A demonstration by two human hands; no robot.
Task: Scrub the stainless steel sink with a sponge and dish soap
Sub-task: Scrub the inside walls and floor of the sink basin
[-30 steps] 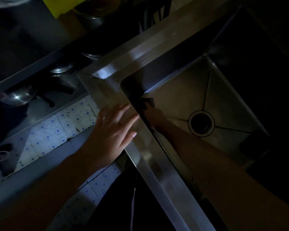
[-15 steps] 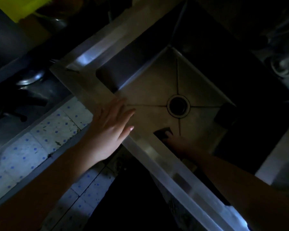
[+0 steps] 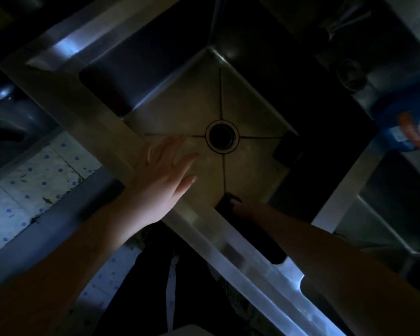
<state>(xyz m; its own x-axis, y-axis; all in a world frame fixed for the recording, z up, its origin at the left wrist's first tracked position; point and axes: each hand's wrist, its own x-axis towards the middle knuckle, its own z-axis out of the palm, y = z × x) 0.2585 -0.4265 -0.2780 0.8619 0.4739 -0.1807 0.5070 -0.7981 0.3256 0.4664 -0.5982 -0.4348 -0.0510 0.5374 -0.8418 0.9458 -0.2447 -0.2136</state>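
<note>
The stainless steel sink [image 3: 184,103] fills the middle of the dim head view, with a round drain [image 3: 222,137] at its floor's centre. My left hand [image 3: 161,180] lies flat with fingers spread over the sink's near-left rim [image 3: 102,132]. My right hand [image 3: 246,210] reaches down inside the basin against the near wall, pressing a dark sponge [image 3: 226,201] at the floor's near corner. Most of that hand is in shadow. A blue bottle with an orange label [image 3: 407,129], possibly dish soap, stands on the right rim.
A dark block [image 3: 285,147] rests on the sink floor right of the drain. A second basin [image 3: 386,221] lies to the right. Blue-dotted floor tiles [image 3: 34,175] show at the left. Metal cookware [image 3: 0,98] sits in shadow at far left.
My right hand and the sponge have slid from the basin's left wall along the near wall toward the near corner. The view has swung right, bringing the blue bottle into sight.
</note>
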